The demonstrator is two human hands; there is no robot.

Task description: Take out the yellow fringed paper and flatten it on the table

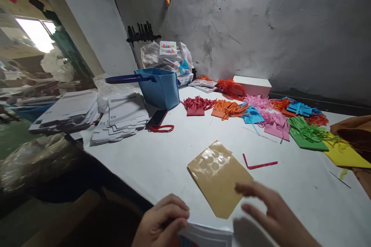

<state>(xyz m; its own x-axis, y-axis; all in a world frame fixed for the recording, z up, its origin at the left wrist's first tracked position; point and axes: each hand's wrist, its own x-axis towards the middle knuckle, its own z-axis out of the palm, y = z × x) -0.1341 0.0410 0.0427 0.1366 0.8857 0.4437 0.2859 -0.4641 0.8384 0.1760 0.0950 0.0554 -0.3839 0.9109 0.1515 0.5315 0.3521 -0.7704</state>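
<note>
Printed card (214,235) sits at the near edge of the view, partly cut off. Left hand (165,218) has it by the left corner, fingers curled, thumb close in. Right hand (272,212) is blurred, thumb and forefinger spread apart, nothing visible in it; fingertips at the right side of the brown envelope (223,191), can't tell if touching.

Envelope lies flat on the white table (162,170), just beyond the card, clear round stickers (215,166) on its far part. Bent red strip (262,165) just to its right.

Farther out: a row of fringed paper bundles runs left to right: dark red (195,112), orange, blue, pink, green (310,144), yellow. Left of the row: phone (158,117) with red cord (166,128), then stacked white sheets (127,110). Blue bag (162,88) stands behind the phone. White-topped box (252,81) near the grey wall (246,27).
</note>
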